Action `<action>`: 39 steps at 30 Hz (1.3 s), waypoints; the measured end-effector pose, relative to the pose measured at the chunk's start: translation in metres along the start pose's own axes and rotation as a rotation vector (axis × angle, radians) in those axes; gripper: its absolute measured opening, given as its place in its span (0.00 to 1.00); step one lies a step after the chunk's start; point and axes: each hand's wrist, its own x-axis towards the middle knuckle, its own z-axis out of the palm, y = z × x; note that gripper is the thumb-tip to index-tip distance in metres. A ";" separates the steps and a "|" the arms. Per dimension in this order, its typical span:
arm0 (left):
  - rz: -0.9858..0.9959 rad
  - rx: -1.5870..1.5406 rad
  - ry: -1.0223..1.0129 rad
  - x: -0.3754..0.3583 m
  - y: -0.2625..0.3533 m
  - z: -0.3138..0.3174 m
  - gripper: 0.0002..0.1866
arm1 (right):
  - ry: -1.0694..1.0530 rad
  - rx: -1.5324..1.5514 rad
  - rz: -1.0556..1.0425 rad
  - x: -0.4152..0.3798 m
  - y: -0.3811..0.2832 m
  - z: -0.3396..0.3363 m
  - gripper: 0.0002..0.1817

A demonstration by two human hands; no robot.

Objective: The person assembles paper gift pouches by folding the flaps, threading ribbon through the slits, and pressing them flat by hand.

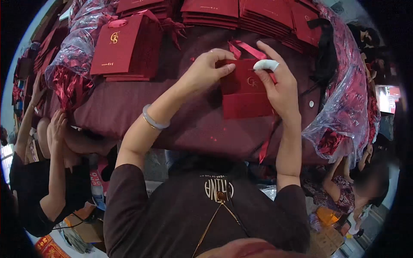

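A small dark red paper gift bag (244, 106) with a gold logo lies flat before me on the cloth-covered table. My left hand (214, 69) pinches its upper left edge between thumb and fingers. At the upper right, my right hand (279, 81), with a white cover on one fingertip, closes thumb and finger on the bag's top edge. A glossy red ribbon (251, 49) loops above the bag between both hands. Another length of red ribbon (266, 146) hangs below my right wrist. Whether either hand also grips ribbon is hidden.
Finished-looking red bags (116, 49) stack at the left, and more stacks (208, 10) line the back. Plastic-wrapped ribbon bundles (71, 71) lie at the left, others (340, 116) at the right. A white disc (311, 104) sits right. Other people work at both sides.
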 end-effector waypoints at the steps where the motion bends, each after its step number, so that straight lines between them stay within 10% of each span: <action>1: 0.082 0.123 -0.007 -0.001 0.010 -0.004 0.12 | -0.047 0.016 0.005 -0.003 0.000 0.002 0.05; 14: 0.453 1.076 0.816 -0.134 0.009 0.034 0.13 | -0.350 0.115 -0.454 -0.027 -0.033 0.042 0.11; 30: 0.684 0.892 0.796 -0.151 -0.007 0.040 0.12 | -0.586 -0.060 -0.467 -0.051 -0.034 0.017 0.19; 33: 0.733 0.941 0.837 -0.152 -0.006 0.045 0.10 | -0.680 0.153 -0.138 -0.061 -0.031 0.016 0.21; 39: 0.893 0.864 0.866 -0.148 -0.007 0.042 0.11 | -0.409 -0.027 -0.522 -0.068 -0.044 0.019 0.27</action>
